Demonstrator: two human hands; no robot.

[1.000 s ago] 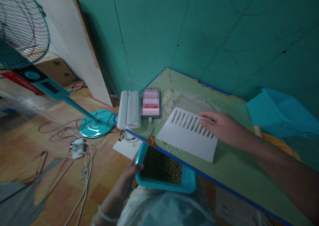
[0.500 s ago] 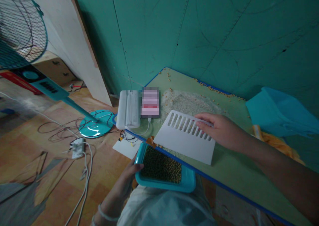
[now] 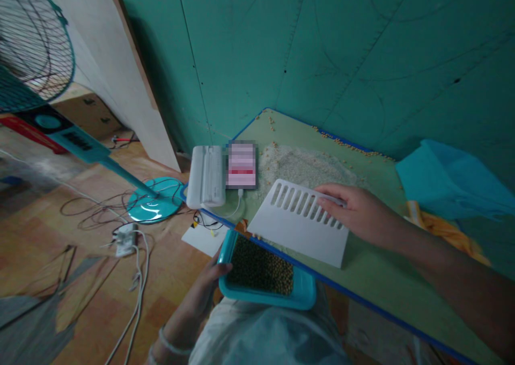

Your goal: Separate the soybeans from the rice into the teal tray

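The left hand [image 3: 201,295] hides its fingers under the tray [image 3: 303,295]; the phone [image 3: 241,165] is blurred; the fan [image 3: 34,53] is cut off at the left edge.

Your green, blue-edged table [image 3: 374,279], white slotted board [image 3: 298,231] tilted at its front edge, rice heap [image 3: 301,166] just behind the board, phone [image 3: 241,165] and white box [image 3: 207,176] left of the board, blue bag [image 3: 450,182] right of the board.

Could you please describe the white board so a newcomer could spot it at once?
On the blue-edged green table, near its front rim, the right hand holds a flat white board. It lies by the pale grain pile; a row of slots along its top sets it apart.
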